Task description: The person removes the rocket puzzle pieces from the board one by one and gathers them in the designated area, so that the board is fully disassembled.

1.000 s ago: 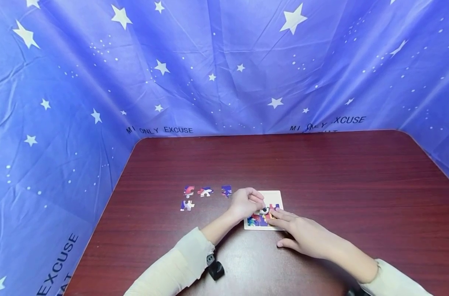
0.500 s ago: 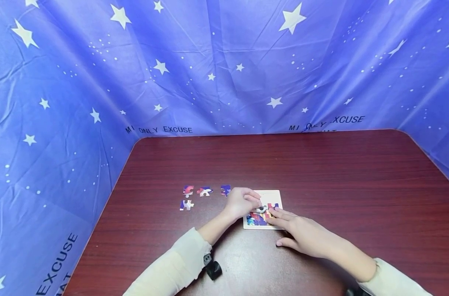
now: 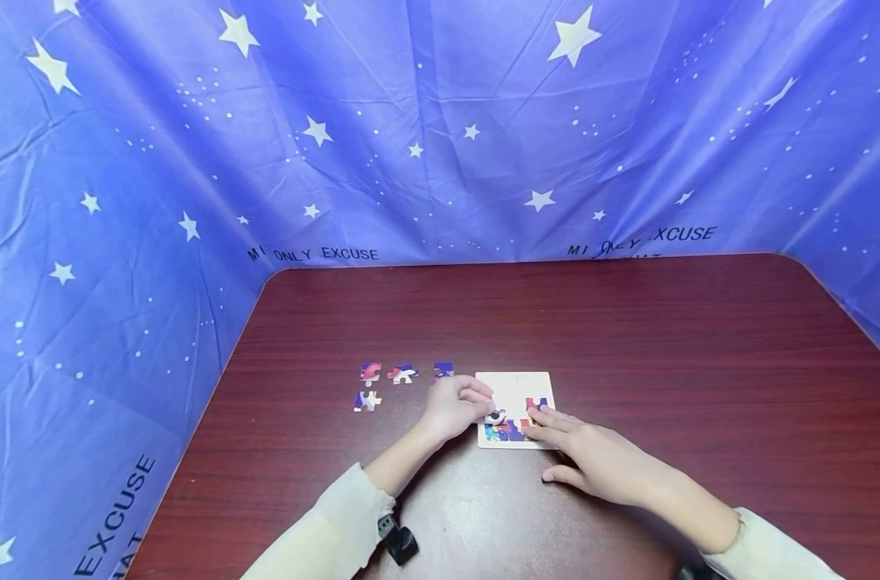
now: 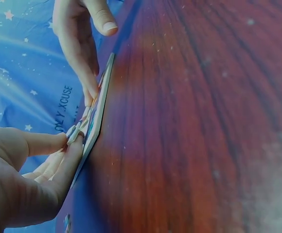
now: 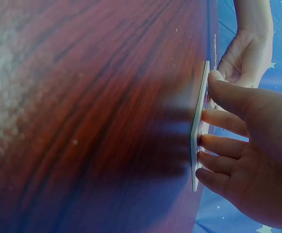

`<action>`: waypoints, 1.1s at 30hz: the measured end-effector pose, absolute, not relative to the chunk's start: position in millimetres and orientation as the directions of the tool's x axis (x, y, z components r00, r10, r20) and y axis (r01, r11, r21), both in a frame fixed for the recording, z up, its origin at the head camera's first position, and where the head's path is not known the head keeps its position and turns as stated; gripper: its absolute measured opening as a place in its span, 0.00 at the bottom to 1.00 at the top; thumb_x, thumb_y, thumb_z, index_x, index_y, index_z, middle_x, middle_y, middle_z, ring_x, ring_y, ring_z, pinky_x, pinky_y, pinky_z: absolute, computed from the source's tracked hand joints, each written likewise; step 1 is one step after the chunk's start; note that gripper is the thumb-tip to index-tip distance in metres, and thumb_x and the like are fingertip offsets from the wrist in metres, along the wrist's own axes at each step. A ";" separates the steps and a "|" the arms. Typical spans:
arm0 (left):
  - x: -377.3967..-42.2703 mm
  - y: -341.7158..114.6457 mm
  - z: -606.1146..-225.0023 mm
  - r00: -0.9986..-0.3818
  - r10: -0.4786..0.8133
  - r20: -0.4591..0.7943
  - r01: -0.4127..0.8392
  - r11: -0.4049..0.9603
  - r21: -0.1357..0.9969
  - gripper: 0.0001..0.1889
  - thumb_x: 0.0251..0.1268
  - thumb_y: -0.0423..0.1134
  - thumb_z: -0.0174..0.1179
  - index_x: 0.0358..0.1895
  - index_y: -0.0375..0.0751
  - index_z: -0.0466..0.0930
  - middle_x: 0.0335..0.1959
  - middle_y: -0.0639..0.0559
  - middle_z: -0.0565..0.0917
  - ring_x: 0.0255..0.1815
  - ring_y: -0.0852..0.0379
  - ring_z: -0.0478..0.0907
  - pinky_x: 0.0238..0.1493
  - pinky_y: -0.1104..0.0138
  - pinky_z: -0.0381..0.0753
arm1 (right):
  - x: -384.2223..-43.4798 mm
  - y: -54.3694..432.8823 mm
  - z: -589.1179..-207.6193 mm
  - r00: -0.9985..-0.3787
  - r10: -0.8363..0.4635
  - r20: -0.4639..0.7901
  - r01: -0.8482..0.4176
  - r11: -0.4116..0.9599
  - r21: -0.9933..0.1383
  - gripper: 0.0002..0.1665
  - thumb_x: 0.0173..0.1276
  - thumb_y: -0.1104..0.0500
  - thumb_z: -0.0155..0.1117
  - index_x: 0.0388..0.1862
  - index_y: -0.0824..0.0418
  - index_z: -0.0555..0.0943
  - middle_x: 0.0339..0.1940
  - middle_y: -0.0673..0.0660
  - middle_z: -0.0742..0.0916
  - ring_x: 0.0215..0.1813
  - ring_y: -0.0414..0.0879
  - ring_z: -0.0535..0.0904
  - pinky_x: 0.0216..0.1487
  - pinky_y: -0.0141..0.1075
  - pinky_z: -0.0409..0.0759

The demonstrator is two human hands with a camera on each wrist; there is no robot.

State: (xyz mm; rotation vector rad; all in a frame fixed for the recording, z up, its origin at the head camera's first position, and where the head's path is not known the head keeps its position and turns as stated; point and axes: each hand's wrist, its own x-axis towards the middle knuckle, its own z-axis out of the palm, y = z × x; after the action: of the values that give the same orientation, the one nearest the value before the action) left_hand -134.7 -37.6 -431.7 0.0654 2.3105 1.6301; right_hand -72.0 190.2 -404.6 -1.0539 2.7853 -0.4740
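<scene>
My left hand (image 3: pixel 452 409) pinches a jigsaw piece (image 3: pixel 494 417) with a black-and-white eye-like print between thumb and fingers. It holds the piece over the left side of a pale puzzle board (image 3: pixel 508 385); in the left wrist view the piece (image 4: pixel 75 133) tilts close to the board's edge (image 4: pixel 100 111). Colourful pieces (image 3: pixel 514 432) lie fitted along the board's near side, and a red and purple one (image 3: pixel 537 403) sits at its right. My right hand (image 3: pixel 592 455) rests with extended fingers on the board's right part, covering some of the pieces there.
Several loose jigsaw pieces lie left of the board: a red one (image 3: pixel 370 372), a red and white one (image 3: pixel 403 374), a purple and white one (image 3: pixel 367 401) and a purple one (image 3: pixel 444 369) partly behind my left hand. Starry blue cloth (image 3: pixel 440 129) hangs around the dark red table (image 3: pixel 628 338).
My left hand has moved left and slightly nearer with the eye-printed piece, from the board's middle to its left side, uncovering the board's upper left. My right hand stays in place.
</scene>
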 end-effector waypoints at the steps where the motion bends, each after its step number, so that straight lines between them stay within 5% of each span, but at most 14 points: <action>1: -133.8 -39.3 -431.5 -0.952 0.210 -0.223 -0.140 0.349 0.927 0.08 0.52 0.30 0.67 0.37 0.33 0.83 0.31 0.40 0.89 0.26 0.63 0.83 0.32 0.72 0.84 | -72.1 190.1 -404.8 -0.749 -0.663 -0.006 -0.623 0.708 -0.333 0.33 0.62 0.49 0.67 0.65 0.55 0.74 0.71 0.60 0.74 0.70 0.56 0.71 0.58 0.49 0.78; 15: -122.6 -80.4 -430.3 -0.972 0.124 -0.200 -0.134 0.407 0.903 0.08 0.53 0.32 0.66 0.37 0.36 0.84 0.31 0.43 0.89 0.24 0.68 0.79 0.31 0.74 0.80 | -72.2 188.7 -403.7 -0.749 -0.662 -0.002 -0.624 0.707 -0.333 0.33 0.62 0.49 0.67 0.65 0.54 0.74 0.71 0.60 0.74 0.70 0.57 0.71 0.58 0.50 0.78; 25: -123.9 -111.0 -428.3 -0.977 0.007 -0.215 -0.202 0.309 0.929 0.07 0.53 0.25 0.64 0.36 0.27 0.82 0.31 0.36 0.88 0.27 0.58 0.86 0.32 0.67 0.86 | -70.9 189.4 -405.9 -0.743 -0.669 0.023 -0.639 0.698 -0.323 0.33 0.61 0.50 0.68 0.64 0.57 0.75 0.70 0.60 0.74 0.70 0.56 0.71 0.60 0.49 0.77; 33: -129.3 -136.8 -424.4 -0.992 -0.068 -0.105 -0.125 0.554 0.823 0.04 0.49 0.27 0.67 0.31 0.34 0.84 0.26 0.42 0.88 0.22 0.63 0.83 0.26 0.71 0.82 | -71.3 189.2 -406.3 -0.738 -0.674 0.034 -0.646 0.693 -0.321 0.33 0.61 0.50 0.68 0.64 0.57 0.75 0.69 0.60 0.75 0.70 0.56 0.71 0.60 0.49 0.77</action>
State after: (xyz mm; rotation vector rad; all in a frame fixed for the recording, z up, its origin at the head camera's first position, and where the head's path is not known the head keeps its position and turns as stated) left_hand -129.3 -136.8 -424.4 -0.1689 2.7150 1.4456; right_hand -71.3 189.2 -406.3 -1.0980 2.8100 -0.4817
